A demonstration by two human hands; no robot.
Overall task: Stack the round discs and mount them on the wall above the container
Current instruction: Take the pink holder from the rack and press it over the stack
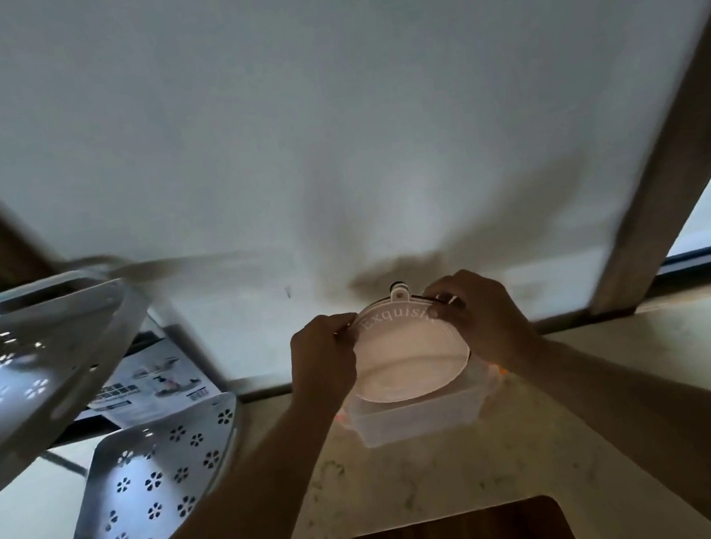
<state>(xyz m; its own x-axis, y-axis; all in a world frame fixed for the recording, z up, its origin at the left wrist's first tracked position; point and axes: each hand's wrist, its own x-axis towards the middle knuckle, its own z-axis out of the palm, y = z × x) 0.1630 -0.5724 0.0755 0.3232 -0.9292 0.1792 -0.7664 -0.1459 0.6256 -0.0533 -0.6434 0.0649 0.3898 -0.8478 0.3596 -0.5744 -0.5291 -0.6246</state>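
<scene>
Discs [406, 355] are standing between both hands, fingers [344, 324] pinching the rim, tab [398, 294] pointing up at the wall hook [396, 286].

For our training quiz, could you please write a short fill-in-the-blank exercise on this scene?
1. The disc is held by ____ hands.
2. The word on the disc begins with the letters ____.
3. The container sits directly ____ the disc.
4. The perforated shelves stand on the person's ____ side.

Missing: both; Exqui; below; left
</scene>
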